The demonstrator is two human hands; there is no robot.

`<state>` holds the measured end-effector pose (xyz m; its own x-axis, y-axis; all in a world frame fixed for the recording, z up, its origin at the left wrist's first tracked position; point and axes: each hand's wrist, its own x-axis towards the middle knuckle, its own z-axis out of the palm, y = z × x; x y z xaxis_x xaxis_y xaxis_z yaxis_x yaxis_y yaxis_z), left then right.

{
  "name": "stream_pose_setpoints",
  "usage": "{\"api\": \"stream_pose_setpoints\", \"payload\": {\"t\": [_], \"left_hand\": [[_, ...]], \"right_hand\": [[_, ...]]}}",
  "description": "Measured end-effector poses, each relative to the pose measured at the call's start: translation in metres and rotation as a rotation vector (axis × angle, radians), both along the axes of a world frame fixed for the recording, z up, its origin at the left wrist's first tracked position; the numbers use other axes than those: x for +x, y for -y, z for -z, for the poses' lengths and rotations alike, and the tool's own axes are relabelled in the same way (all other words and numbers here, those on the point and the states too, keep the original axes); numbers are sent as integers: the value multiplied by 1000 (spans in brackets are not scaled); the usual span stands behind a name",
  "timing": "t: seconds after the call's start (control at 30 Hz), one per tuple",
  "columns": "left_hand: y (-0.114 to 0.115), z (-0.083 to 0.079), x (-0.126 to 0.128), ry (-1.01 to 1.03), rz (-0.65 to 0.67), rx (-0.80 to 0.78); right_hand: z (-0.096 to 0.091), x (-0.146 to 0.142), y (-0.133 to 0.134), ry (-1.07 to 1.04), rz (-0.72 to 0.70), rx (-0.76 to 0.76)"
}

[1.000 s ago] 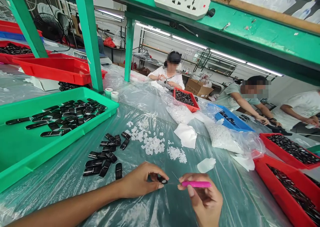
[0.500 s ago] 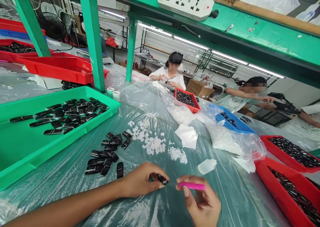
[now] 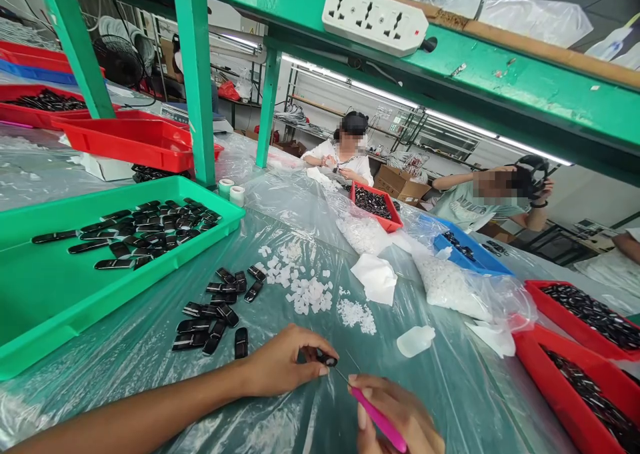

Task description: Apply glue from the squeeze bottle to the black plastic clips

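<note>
While a green tray holds black pieces, left fingers pinch another piece; right fingers, a tool.

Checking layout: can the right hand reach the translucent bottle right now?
Probably yes: the bottle lies just past the right hand with nothing visible between, though that hand holds a pink tool.

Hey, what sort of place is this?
Probably a workshop for small parts: a green tray of black pieces, heaps of little white bits on the table, and a power strip on the green frame.
</note>
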<state>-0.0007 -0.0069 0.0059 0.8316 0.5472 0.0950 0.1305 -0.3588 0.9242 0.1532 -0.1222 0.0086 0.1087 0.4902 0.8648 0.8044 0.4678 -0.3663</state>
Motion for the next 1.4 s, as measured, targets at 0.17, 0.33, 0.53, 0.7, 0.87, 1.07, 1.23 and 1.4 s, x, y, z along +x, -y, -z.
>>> {"api": "stream_pose_setpoints", "payload": {"t": [0.17, 0.33, 0.53, 0.7, 0.87, 1.07, 1.23, 1.4], "left_hand": [[-1, -1, 0, -5, 9, -8], [-1, -2, 0, -17, 28, 0], [-1, -6, -1, -34, 41, -7], [-1, -5, -1, -30, 80, -10], [0, 0, 0, -46, 114, -25], [0, 2, -1, -53, 114, -8], [1, -1, -2, -49, 128, -31], [4, 2, -2, -30, 138, 42]], "right_hand": [[0, -2, 3, -1, 2, -28], [3, -3, -1, -128, -42, -20], [-8, 21, -5, -288, -86, -81], [-16, 52, -15, 14, 253, -698], [-12, 74, -16, 294, 500, -1105], [-23, 76, -13, 275, 569, -1148], [-33, 52, -6, 295, 395, -958], [-36, 28, -15, 390, 298, -828]]}}
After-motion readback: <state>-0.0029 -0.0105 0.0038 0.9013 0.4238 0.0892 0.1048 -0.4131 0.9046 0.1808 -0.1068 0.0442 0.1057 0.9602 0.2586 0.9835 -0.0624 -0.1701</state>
